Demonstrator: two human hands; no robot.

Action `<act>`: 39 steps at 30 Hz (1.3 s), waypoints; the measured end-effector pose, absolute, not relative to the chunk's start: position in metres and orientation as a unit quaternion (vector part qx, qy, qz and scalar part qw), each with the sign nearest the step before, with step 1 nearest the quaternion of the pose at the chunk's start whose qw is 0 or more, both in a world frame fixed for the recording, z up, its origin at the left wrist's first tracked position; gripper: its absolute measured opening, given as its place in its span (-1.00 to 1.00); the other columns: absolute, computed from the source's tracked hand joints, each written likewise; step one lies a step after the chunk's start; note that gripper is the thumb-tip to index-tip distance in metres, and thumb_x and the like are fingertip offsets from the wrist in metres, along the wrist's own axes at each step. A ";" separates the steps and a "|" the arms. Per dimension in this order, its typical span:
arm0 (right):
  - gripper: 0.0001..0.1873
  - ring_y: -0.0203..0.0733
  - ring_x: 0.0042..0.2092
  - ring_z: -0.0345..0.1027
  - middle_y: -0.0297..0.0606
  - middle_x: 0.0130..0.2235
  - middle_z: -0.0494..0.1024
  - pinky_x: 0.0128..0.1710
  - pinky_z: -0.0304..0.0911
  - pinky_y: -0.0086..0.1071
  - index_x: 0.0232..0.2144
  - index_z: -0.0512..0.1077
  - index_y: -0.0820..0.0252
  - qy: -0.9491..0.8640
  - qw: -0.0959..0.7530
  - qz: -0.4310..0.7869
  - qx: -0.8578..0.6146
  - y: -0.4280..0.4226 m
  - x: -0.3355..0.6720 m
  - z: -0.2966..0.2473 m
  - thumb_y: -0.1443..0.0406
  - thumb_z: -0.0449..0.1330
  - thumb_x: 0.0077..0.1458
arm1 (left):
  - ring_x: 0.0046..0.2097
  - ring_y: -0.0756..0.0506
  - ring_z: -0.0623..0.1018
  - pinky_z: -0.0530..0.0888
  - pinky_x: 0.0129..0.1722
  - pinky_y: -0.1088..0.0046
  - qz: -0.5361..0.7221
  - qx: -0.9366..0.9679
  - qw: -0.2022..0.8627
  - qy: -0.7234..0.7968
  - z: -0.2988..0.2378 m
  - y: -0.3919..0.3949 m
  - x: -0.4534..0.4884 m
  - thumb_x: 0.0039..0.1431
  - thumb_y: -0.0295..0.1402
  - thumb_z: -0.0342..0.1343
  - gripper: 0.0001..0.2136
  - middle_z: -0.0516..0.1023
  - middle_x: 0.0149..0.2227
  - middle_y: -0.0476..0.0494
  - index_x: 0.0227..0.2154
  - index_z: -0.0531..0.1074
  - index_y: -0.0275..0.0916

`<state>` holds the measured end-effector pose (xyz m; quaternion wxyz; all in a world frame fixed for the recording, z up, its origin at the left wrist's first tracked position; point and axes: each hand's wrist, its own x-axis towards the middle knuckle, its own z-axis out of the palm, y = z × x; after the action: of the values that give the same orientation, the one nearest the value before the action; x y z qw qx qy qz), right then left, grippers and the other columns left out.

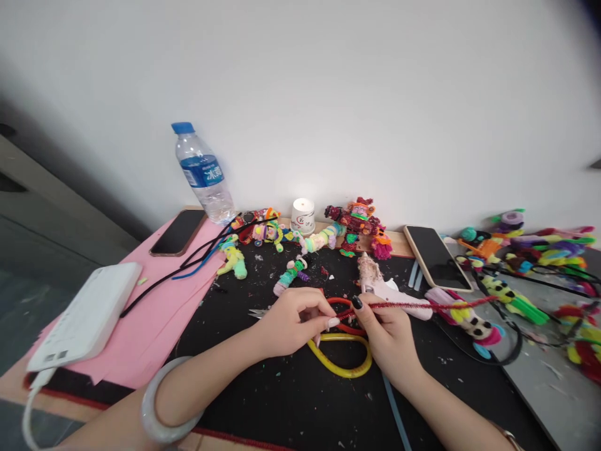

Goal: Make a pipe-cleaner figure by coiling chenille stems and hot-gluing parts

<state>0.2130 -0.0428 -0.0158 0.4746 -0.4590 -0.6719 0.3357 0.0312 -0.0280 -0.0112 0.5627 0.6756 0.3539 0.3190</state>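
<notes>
A dark red pipe cleaner stretches between my two hands, its long end reaching out to the right. My left hand pinches one end between thumb and fingertips. Thumb and fingers of my right hand are closed on the same pipe cleaner, a short way along it. Below and behind the hands lie scissors with yellow and red-orange handles, their blade tips showing left of my left hand. A pale pink glue gun rests just beyond my right hand, its nozzle end pointing away.
A water bottle and a paper cup stand near the wall. Fuzzy figures line the back and right. Phones lie on both sides. A white power strip sits on pink sheets. Scraps dot the black mat.
</notes>
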 end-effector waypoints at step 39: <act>-0.73 -0.25 -0.48 0.26 -0.34 -0.58 0.34 -0.51 0.17 -0.42 -0.37 0.50 0.21 -0.670 0.457 0.329 -0.483 -0.043 0.216 -0.019 0.22 0.05 0.21 | -0.54 0.09 0.45 0.45 -0.44 0.55 0.347 0.735 0.463 0.353 -0.012 -0.017 0.022 0.18 -0.37 0.07 -0.84 0.41 -0.42 -0.04 -0.43 0.49 -0.30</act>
<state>0.2163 -0.0425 -0.0188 0.4574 -0.4831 -0.6702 0.3290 0.0215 -0.0172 -0.0125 0.4633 0.7349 0.3530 0.3473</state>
